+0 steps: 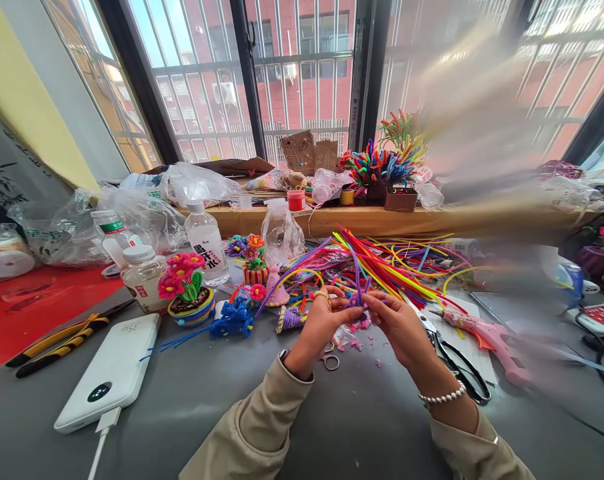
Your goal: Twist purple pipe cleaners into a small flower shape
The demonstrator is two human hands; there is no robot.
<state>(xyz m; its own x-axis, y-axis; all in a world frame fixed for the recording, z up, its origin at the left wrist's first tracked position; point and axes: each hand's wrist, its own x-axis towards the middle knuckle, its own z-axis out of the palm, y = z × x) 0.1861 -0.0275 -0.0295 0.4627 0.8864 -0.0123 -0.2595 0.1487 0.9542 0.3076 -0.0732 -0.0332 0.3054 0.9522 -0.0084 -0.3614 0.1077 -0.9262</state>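
Between my two hands, above the grey table, is a purple pipe cleaner (357, 275) with a looped, twisted part at my fingertips and a long end standing up. My left hand (323, 319) pinches it from the left, thumb and forefinger together. From the right my right hand (396, 321) pinches the same piece. Below the hands lie pink fuzzy scraps (349, 339) and small scissors (331, 362). Just left of my left hand rests a purple crocheted-looking piece (291, 320). Behind the hands spreads a pile of coloured pipe cleaners (372, 257).
A white power bank (109, 373) with a cable and yellow-black pliers (67, 337) lie left. Pipe-cleaner flowers in a pot (192, 310) stand near bottles (207, 247). At right are black-handled scissors (459, 367) and a pink glue gun (497, 343). A pale blur crosses the right side.
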